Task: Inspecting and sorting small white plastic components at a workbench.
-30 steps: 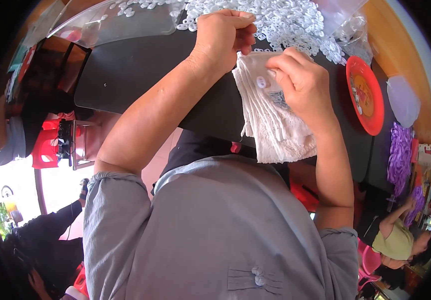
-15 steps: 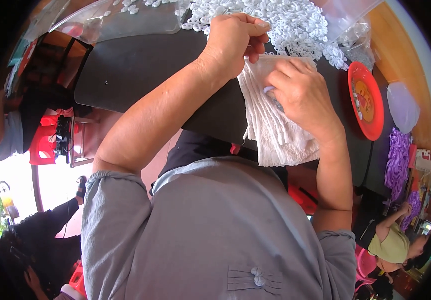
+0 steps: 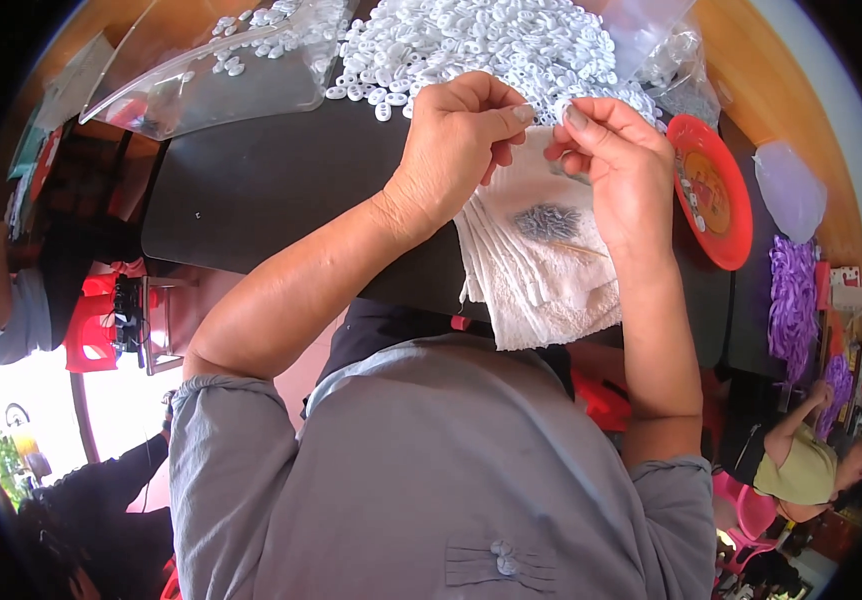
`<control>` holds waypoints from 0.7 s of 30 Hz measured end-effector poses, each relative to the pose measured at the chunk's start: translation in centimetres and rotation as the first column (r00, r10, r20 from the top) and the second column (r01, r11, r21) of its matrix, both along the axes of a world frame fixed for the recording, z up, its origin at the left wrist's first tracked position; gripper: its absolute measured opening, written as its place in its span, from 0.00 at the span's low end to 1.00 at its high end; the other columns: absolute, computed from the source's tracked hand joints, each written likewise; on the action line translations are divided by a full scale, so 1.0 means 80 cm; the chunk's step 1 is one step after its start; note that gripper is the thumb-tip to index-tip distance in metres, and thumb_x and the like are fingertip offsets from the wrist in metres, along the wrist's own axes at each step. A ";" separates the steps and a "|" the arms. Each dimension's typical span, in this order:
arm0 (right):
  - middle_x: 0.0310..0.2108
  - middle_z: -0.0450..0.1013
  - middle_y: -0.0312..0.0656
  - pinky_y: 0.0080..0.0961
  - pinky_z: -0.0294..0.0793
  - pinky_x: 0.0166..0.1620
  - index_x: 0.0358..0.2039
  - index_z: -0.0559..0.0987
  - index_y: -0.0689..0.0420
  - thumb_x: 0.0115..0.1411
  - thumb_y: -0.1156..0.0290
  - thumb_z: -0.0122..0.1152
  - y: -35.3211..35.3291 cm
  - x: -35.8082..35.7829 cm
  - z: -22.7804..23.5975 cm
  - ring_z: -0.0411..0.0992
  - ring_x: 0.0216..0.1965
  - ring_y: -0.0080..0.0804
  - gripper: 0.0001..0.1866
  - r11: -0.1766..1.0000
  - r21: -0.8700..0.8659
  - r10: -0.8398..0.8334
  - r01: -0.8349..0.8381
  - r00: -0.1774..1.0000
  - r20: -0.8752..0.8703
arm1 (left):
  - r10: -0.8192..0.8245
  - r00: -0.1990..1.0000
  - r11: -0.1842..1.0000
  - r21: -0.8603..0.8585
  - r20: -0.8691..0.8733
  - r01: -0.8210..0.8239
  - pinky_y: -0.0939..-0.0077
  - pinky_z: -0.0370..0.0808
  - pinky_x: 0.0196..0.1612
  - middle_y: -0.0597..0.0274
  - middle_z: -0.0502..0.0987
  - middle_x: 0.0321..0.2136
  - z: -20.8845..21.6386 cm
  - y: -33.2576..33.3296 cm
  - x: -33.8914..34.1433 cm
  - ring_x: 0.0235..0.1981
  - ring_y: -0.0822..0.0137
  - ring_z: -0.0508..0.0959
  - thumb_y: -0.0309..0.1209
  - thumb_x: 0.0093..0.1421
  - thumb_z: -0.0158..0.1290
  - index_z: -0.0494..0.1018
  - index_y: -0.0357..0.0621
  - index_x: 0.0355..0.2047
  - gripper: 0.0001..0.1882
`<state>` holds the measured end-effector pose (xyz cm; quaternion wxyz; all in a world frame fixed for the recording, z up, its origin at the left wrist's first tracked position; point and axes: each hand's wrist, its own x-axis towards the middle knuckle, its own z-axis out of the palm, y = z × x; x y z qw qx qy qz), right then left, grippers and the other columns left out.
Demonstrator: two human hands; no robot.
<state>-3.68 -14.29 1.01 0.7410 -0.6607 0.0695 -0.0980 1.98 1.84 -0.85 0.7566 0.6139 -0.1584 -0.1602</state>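
My left hand point(image 3: 456, 150) is closed in a pinch above the table's middle; what sits between thumb and forefinger is too small to make out. Facing it, my right hand point(image 3: 626, 165) pinches a small white oval piece point(image 3: 563, 109) at its fingertips. The two hands are close but apart. Beneath them lies a folded white towel point(image 3: 541, 300), bearing a clump of small dark grey metal bits point(image 3: 548, 221). Beyond the hands spreads a large pile of white oval pieces point(image 3: 471, 45) with holes in them.
A clear plastic bin point(image 3: 241, 110) lies at the far left. A red round tray point(image 3: 734, 195) stands at right, beside clear plastic bags point(image 3: 791, 190) and purple strands point(image 3: 794, 310). A person in a yellow-green top point(image 3: 799, 465) sits at far right; others are at left.
My right hand has risen off the towel toward the left hand, uncovering the grey metal bits. The left hand keeps its pinch, and the whole view has shifted slightly.
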 end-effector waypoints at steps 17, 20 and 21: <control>0.28 0.75 0.41 0.18 0.66 0.32 0.37 0.77 0.65 0.59 0.74 0.59 0.009 0.000 -0.007 0.73 0.28 0.28 0.08 1.000 0.000 0.011 -0.011 1.000 0.018 | 0.008 0.999 0.999 -0.033 0.053 -0.007 0.85 0.66 0.19 0.64 0.74 0.21 -0.001 -0.003 -0.006 0.18 0.78 0.71 0.28 0.60 0.54 0.74 0.34 0.33 0.07; 0.28 0.75 0.41 0.18 0.67 0.32 0.37 0.77 0.65 0.60 0.74 0.58 0.007 0.000 -0.005 0.73 0.28 0.28 0.08 0.999 -0.006 0.038 -0.038 0.999 0.020 | -0.046 0.999 0.995 -0.085 0.004 0.047 0.84 0.67 0.19 0.63 0.75 0.22 -0.003 -0.003 -0.002 0.19 0.77 0.72 0.27 0.60 0.55 0.73 0.33 0.34 0.07; 0.28 0.75 0.41 0.18 0.67 0.33 0.36 0.76 0.65 0.60 0.73 0.57 0.005 0.000 -0.003 0.73 0.28 0.27 0.08 0.999 -0.003 0.045 -0.045 0.999 0.018 | -0.079 0.996 0.989 -0.130 -0.035 0.074 0.84 0.68 0.19 0.63 0.75 0.23 -0.003 -0.003 -0.001 0.19 0.76 0.72 0.26 0.60 0.55 0.73 0.33 0.35 0.07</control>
